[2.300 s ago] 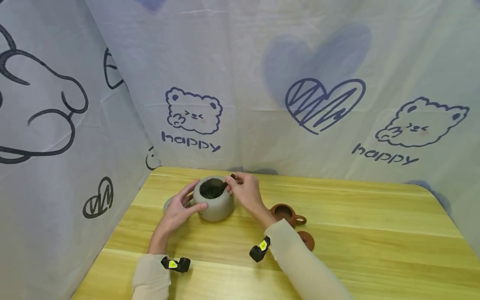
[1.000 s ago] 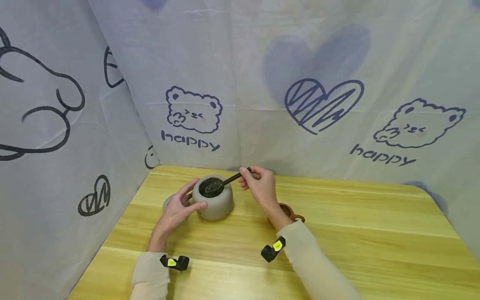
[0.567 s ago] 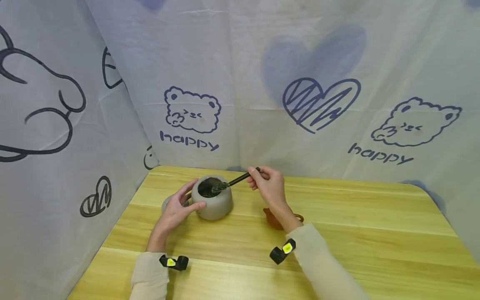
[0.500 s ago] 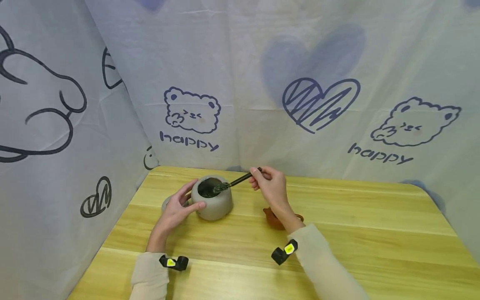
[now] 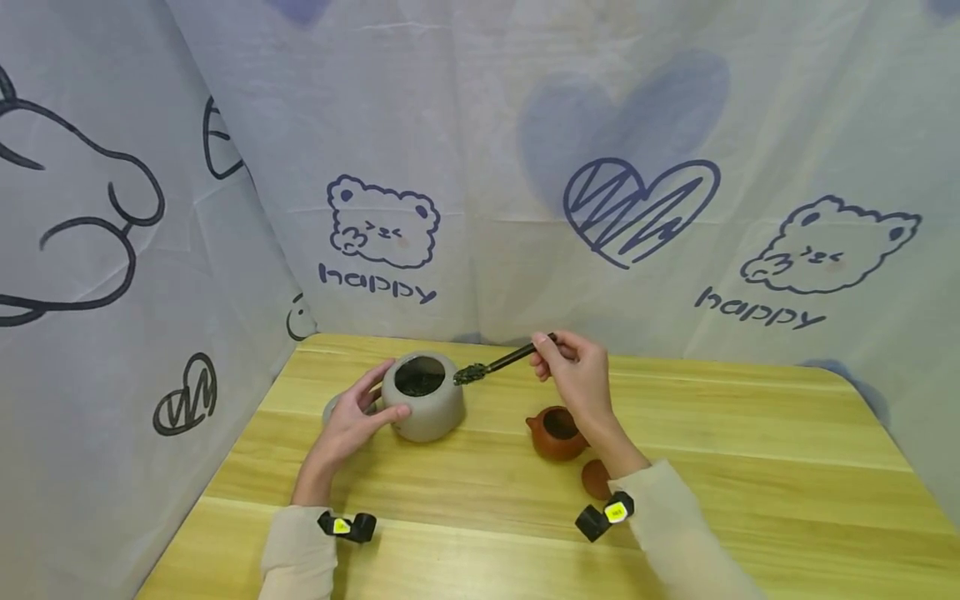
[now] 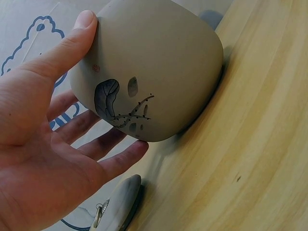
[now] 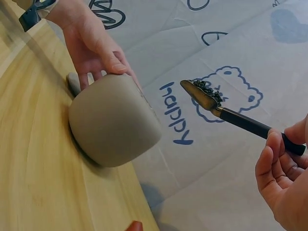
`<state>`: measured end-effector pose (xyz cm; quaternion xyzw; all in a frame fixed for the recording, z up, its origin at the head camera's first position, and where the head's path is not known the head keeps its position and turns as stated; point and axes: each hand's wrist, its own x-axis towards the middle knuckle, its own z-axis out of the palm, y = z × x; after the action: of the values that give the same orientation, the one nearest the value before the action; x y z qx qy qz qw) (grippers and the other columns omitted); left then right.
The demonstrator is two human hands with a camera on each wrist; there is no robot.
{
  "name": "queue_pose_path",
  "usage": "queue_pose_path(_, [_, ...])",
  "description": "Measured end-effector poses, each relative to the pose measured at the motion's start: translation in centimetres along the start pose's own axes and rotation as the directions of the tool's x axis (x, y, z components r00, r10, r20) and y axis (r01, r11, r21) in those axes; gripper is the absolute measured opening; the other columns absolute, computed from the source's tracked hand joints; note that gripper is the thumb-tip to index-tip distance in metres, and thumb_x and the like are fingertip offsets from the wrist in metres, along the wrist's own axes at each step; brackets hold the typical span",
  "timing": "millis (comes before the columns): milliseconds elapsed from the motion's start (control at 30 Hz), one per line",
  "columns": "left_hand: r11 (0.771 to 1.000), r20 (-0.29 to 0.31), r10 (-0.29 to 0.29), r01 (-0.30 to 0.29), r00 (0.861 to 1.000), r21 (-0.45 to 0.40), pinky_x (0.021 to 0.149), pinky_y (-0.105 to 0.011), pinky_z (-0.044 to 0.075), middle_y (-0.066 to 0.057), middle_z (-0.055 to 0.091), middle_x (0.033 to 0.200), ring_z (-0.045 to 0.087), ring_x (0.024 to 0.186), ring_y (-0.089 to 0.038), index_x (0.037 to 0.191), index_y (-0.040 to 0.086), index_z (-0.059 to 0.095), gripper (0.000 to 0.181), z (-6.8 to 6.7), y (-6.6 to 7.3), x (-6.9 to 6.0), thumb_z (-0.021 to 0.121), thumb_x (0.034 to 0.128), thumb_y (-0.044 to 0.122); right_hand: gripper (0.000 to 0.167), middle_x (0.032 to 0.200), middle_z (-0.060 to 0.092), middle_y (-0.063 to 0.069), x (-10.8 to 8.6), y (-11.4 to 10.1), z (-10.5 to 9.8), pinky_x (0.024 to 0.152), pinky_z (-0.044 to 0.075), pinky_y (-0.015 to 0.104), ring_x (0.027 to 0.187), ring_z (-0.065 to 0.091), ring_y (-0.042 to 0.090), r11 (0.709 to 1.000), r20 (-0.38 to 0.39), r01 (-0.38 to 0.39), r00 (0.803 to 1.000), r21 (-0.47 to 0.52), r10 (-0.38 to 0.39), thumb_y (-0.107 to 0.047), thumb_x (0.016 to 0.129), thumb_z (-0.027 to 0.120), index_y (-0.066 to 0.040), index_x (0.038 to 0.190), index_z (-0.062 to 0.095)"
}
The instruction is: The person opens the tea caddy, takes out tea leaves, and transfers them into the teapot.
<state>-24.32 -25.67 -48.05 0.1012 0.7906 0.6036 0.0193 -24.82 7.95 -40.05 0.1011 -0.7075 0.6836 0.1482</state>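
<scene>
My left hand (image 5: 356,425) holds the side of a rounded grey tea jar (image 5: 432,418), thumb in front and fingers behind. The jar stands on the table, its mouth uncovered, with dark tea leaves inside. In the left wrist view its wall carries a painted leaf and branch. My right hand (image 5: 583,379) pinches the end of a black-handled tea scoop (image 5: 517,355). Dark leaves are heaped on the scoop's metal bowl (image 7: 199,95), which is just right of the jar's rim, in the air. Below my right hand sits an open brown clay teapot (image 5: 551,443), its handle hidden by my wrist.
A small round brown lid (image 5: 596,479) lies near the teapot, partly hidden by my right sleeve and wrist camera. Behind my left hand, a grey lid with a metal ring (image 6: 122,204) lies on the wooden table (image 5: 750,467). Printed cloth hangs behind and at left.
My right hand has lifted the scoop out of the jar and moved it right, bringing leaves along. The teapot and brown lid show more than half a second ago. My left hand stays on the jar.
</scene>
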Motion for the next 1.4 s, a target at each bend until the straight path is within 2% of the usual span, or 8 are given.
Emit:
queue_pose_path(100, [1.000,-0.001,0.001,-0.001,1.000,0.002,0.119,-0.057,0.030,-0.011,0.031,0.165,0.030,0.149,-0.043,0.160,0.016,0.038,0.079,0.0,0.0,0.1,0.080,0.0922,0.019,0.030,0.076,0.070,0.019,-0.2,-0.2,-0.8,0.059,0.059,0.028,0.060,0.063,0.019,1.000,-0.003,0.002,1.000,-0.006,-0.002,-0.025,0.101,0.070,0.003,0.092,0.073])
queue_pose_path(267, [1.000,-0.001,0.008,-0.008,1.000,0.009,0.119,-0.057,0.030,-0.012,0.031,0.165,0.031,0.149,-0.044,0.159,0.016,0.038,0.079,0.1,-0.1,0.1,0.080,0.0920,0.018,0.031,0.077,0.068,0.023,-0.9,-0.3,-1.9,0.059,0.059,0.027,0.062,0.063,0.024,1.000,-0.009,-0.006,1.000,-0.015,0.006,-0.025,0.101,0.070,0.004,0.090,0.071])
queue_pose_path(500, [1.000,0.001,0.014,-0.014,1.000,0.006,0.117,-0.057,0.033,-0.012,0.031,0.165,0.031,0.148,-0.044,0.160,0.015,0.037,0.080,0.0,-0.1,0.1,0.080,0.0920,0.018,0.034,0.077,0.068,0.021,-1.9,-0.3,-3.7,0.061,0.060,0.029,0.062,0.064,0.016,0.999,-0.037,-0.044,0.998,-0.025,0.043,-0.025,0.102,0.068,0.007,0.095,0.071])
queue_pose_path(800, [1.000,0.001,-0.003,0.003,1.000,0.005,0.117,-0.056,0.034,-0.011,0.031,0.165,0.031,0.149,-0.043,0.160,0.016,0.038,0.080,0.0,-0.1,0.1,0.080,0.0917,0.018,0.035,0.075,0.068,0.015,-2.8,0.0,-5.9,0.060,0.058,0.024,0.063,0.063,0.018,0.997,-0.115,-0.074,0.991,-0.036,0.069,-0.022,0.102,0.067,0.012,0.095,0.068])
queue_pose_path(1267, [1.000,-0.013,0.003,-0.003,1.000,0.016,0.117,-0.057,0.033,-0.010,0.033,0.165,0.032,0.149,-0.042,0.160,0.016,0.038,0.081,0.2,-0.2,-0.1,0.081,0.0914,0.020,0.030,0.072,0.068,0.008,-4.3,2.4,-8.4,0.060,0.057,0.021,0.060,0.062,0.012,0.993,-0.224,-0.104,0.970,-0.049,0.091,-0.017,0.102,0.067,0.013,0.097,0.068])
queue_pose_path(1400, [1.000,-0.017,0.013,-0.013,1.000,0.001,0.117,-0.057,0.033,-0.010,0.033,0.165,0.032,0.149,-0.041,0.159,0.016,0.039,0.080,0.2,-0.3,-0.1,0.081,0.0913,0.019,0.027,0.072,0.068,0.012,-4.4,3.2,-8.8,0.059,0.056,0.021,0.059,0.062,0.014,0.994,-0.244,-0.105,0.965,-0.019,0.097,-0.013,0.101,0.067,0.014,0.097,0.068])
